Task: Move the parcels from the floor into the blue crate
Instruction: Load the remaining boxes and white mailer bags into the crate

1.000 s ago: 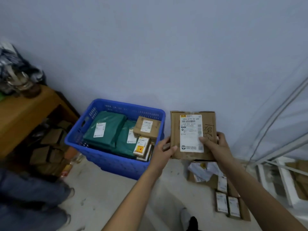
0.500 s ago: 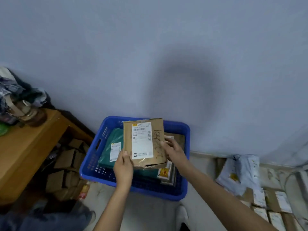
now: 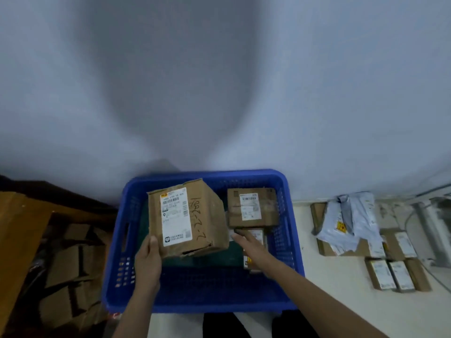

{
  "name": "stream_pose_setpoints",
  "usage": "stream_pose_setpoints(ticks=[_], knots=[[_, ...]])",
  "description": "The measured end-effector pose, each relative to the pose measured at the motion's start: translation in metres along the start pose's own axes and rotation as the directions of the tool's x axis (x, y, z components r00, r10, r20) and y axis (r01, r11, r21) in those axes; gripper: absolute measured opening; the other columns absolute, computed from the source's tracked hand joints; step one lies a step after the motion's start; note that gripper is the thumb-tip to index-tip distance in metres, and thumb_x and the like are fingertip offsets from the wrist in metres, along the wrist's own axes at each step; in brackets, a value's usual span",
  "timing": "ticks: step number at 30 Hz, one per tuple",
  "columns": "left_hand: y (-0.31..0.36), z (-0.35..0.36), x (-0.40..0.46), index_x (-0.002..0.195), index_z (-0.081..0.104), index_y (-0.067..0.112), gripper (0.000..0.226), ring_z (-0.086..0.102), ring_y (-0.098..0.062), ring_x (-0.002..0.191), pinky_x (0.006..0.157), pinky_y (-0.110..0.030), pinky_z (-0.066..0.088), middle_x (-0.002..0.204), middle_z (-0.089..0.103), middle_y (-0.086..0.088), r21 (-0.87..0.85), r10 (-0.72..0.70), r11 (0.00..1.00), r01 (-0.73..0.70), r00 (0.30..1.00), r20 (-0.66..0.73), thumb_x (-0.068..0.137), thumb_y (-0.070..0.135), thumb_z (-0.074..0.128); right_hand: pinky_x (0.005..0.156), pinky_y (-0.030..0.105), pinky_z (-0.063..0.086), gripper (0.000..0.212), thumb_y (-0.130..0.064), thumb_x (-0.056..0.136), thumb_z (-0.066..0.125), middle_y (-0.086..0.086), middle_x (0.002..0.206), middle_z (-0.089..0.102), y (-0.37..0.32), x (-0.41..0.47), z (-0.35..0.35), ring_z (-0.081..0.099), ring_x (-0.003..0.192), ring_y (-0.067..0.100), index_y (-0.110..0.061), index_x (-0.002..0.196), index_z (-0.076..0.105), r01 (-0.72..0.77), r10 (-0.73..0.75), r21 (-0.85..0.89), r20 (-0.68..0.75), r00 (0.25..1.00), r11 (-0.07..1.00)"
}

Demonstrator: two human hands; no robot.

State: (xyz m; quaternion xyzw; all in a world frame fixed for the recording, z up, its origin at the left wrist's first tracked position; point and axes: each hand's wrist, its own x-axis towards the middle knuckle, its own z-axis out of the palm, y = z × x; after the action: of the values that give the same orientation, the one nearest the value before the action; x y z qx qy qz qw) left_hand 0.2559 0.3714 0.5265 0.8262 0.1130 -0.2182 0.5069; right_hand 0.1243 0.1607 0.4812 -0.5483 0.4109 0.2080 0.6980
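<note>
Your left hand (image 3: 148,258) grips the big cardboard parcel (image 3: 188,222) at its lower-left corner, thumb on the labelled face, fingers curled behind it. The parcel sits tilted inside the blue crate (image 3: 202,289), over its left half, white shipping label (image 3: 174,217) and handwritten marker facing up; can't tell if its underside is already resting on the dark green parcel (image 3: 210,257) below. Your right hand (image 3: 251,245) is off that parcel, released, fingers straight and reaching toward the small labelled box (image 3: 253,236) in the crate's right half; fingertips look to be at its edge, contact unclear. A medium brown box (image 3: 252,207) with a white label lies flat at the crate's far right corner, just behind the small one. Outside the crate, on the floor (image 3: 341,301) to the right: a white poly mailer (image 3: 351,220) draped over flat cardboard parcels, and nearer to you a row of small labelled boxes (image 3: 390,275) side by side. On the left, a wooden bench (image 3: 17,230) edge with a stack of brown cartons (image 3: 70,272) under and beside it. The crate stands against the pale wall (image 3: 219,81).
</note>
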Motion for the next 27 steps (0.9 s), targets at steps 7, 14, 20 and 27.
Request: stream_pose_setpoints(ticks=[7,14,20,27], knots=[[-0.026,0.009,0.016,0.140,0.045,0.013,0.042,0.044,-0.013,0.122,0.107,-0.030,0.034,0.134,0.047,0.005,0.131,-0.081,0.990,0.050,0.965,0.248,0.101,0.028,0.039,0.106,0.041,0.042,0.108,-0.070,0.062,0.072,-0.009,0.134,0.051,0.001,0.017,0.061,0.055,0.115,0.013,-0.035,0.149,0.019,0.011,-0.010,0.237,-0.005,1.000,0.971],[-0.057,-0.008,0.016,0.138,0.047,0.021,0.039,0.053,-0.021,0.120,0.104,-0.035,0.042,0.126,0.056,0.004,0.251,-0.155,0.964,0.091,0.955,0.252,0.101,0.031,0.038,0.082,0.018,0.050,0.078,-0.046,0.078,0.075,-0.012,0.116,0.060,0.015,0.012,0.076,0.060,0.100,0.006,-0.035,0.140,0.031,0.027,-0.007,0.221,-0.091,0.996,0.975],[-0.061,-0.004,0.010,0.129,0.052,0.026,0.032,0.055,-0.022,0.115,0.101,-0.034,0.042,0.132,0.057,-0.001,0.355,-0.204,0.930,0.095,0.937,0.283,0.100,0.033,0.039,0.105,0.042,0.046,0.103,-0.067,0.053,0.080,-0.009,0.123,0.064,0.033,0.012,0.078,0.062,0.112,0.016,-0.036,0.143,0.039,-0.068,0.102,0.266,-0.114,0.988,0.961],[-0.064,0.029,-0.005,0.140,0.044,0.023,0.042,0.050,-0.017,0.125,0.103,-0.029,0.040,0.133,0.053,0.005,0.306,-0.196,0.948,0.088,0.918,0.345,0.100,0.035,0.041,0.090,0.032,0.050,0.065,-0.051,0.073,0.075,-0.007,0.118,0.063,0.043,0.007,0.040,0.062,0.105,0.015,-0.033,0.129,0.048,-0.056,0.102,0.271,-0.157,0.982,0.961]])
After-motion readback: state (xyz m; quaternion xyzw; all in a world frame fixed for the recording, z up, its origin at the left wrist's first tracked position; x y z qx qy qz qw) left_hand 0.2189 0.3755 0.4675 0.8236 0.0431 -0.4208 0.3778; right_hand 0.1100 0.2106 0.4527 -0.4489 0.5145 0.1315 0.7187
